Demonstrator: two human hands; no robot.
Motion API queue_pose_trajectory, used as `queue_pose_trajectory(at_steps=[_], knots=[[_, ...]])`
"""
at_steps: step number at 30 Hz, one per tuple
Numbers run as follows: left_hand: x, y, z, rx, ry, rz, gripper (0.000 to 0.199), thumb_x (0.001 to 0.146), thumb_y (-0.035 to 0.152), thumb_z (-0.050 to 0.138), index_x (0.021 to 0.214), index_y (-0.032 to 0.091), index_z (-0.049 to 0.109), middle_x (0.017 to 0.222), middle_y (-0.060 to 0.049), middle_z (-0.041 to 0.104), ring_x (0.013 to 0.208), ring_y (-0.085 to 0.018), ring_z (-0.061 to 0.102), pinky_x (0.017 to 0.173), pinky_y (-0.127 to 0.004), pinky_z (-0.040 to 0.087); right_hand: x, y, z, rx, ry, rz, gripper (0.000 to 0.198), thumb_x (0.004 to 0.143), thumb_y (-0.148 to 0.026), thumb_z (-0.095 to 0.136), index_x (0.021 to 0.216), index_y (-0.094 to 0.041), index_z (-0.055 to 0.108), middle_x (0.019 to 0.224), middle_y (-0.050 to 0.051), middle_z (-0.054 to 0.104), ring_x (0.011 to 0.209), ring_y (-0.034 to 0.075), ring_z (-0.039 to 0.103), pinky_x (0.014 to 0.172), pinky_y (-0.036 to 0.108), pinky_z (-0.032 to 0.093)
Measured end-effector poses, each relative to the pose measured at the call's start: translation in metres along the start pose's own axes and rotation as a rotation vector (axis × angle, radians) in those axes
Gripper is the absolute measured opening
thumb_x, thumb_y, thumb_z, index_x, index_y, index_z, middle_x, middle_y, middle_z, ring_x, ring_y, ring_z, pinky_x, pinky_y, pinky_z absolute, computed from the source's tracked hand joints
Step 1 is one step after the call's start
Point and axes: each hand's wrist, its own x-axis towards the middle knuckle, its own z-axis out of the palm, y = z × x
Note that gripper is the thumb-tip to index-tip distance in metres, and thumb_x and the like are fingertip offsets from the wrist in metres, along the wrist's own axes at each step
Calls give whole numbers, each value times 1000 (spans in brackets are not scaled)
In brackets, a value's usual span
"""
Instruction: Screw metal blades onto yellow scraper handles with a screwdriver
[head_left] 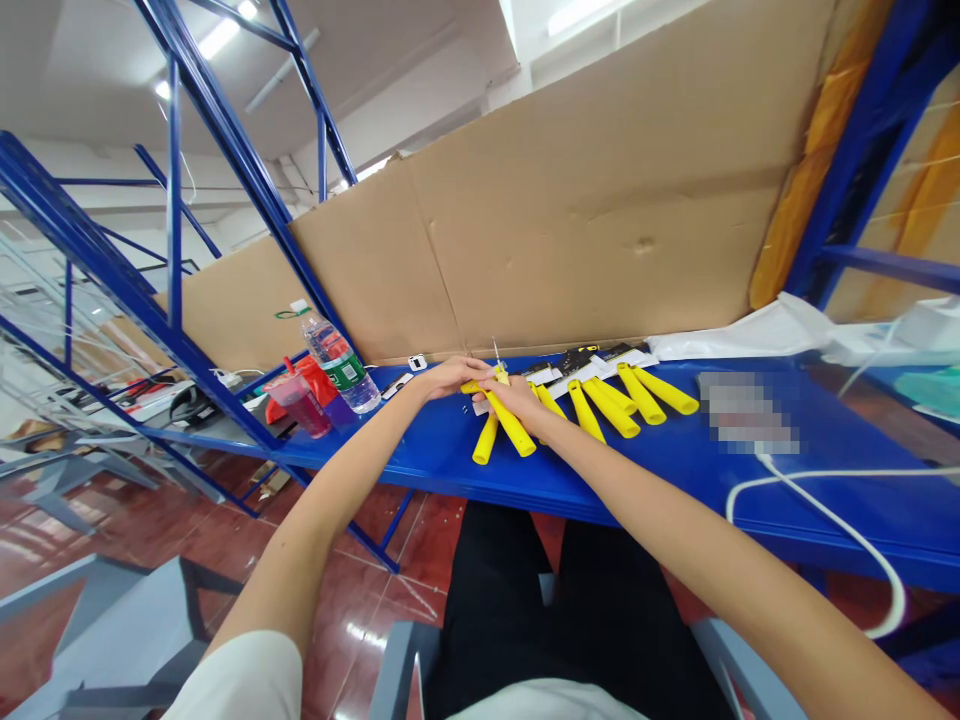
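Both my hands meet over the blue table. My right hand (521,400) is closed around a yellow hollow tapered handle (514,428), its wide end toward me. A thin pointed metal piece (496,350) sticks up beyond the fingers; I cannot tell whether it is fixed to the handle. At the narrow end, my left hand (452,376) has its fingers bent in close to a yellow part (471,387); what they pinch is partly hidden. Just under the held handle rests another yellow handle (486,440). To the right lie several more yellow handles (615,408).
Black-and-white packets (577,362) lie along the cardboard wall (600,220). Left stand a water bottle (341,360) and a cup of red drink (306,405). On the right are a blurred-out device (746,412), a white cable (840,530) and white plastic wrap (742,330).
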Motion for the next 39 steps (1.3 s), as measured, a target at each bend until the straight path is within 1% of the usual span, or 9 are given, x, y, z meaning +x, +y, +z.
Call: queue_pose_trajectory(at_steps=[11,13,17,22,27,30,34,36,39], knots=[[-8,-2,-3,-1,24,32,45,72,38,101,107,14,86,109,-15,82,96,-22,72,90,-35,53,-2,-1,-1,1,-19,-8,10,89,-16,86,90,-16,76,75,8,82,46,11,61,44,21,51],[-12,-10,-3,111,151,128,48,81,47,94,115,14,85,117,-16,82,102,-24,73,92,-36,53,-1,-3,-2,1,7,-14,8,91,-16,83,89,-17,76,77,8,83,46,11,61,44,21,51],[-34,-42,-2,393,535,302,55,93,61,77,121,14,82,121,-16,81,103,-24,71,94,-36,54,1,-7,-5,23,60,-42,7,98,-17,75,91,-16,75,85,8,85,46,10,61,43,20,51],[-64,-84,3,555,608,279,46,88,53,84,112,14,82,100,-12,80,86,-23,68,89,-39,56,6,-4,-5,54,110,-79,8,99,-20,72,92,-17,73,84,6,85,45,10,59,42,22,49],[-72,-96,12,683,601,340,34,95,36,79,125,20,82,123,-13,78,111,-28,70,108,-46,53,11,3,-6,74,111,-95,7,96,-22,75,90,-18,73,86,6,85,47,11,60,44,23,50],[-76,-95,25,847,667,453,29,105,30,65,127,22,81,133,-13,76,126,-30,67,118,-50,48,13,5,-7,83,109,-99,7,95,-24,76,91,-19,73,87,7,85,50,11,60,46,24,50],[-84,-81,61,897,918,594,42,113,33,53,151,22,68,143,-15,73,135,-29,64,120,-50,48,13,7,-5,69,104,-108,8,91,-25,77,88,-19,73,84,7,82,50,12,58,48,25,48],[-85,-68,84,938,953,581,51,112,41,57,160,23,60,153,-16,68,140,-32,60,119,-51,48,13,9,-3,58,94,-129,12,87,-27,79,83,-19,71,80,6,80,53,13,60,51,27,49],[-80,-46,114,1084,948,488,56,111,49,56,162,24,59,163,-17,60,144,-38,55,117,-54,48,12,11,-3,46,97,-185,24,80,-36,84,75,-21,66,73,2,74,61,16,62,59,28,50]])
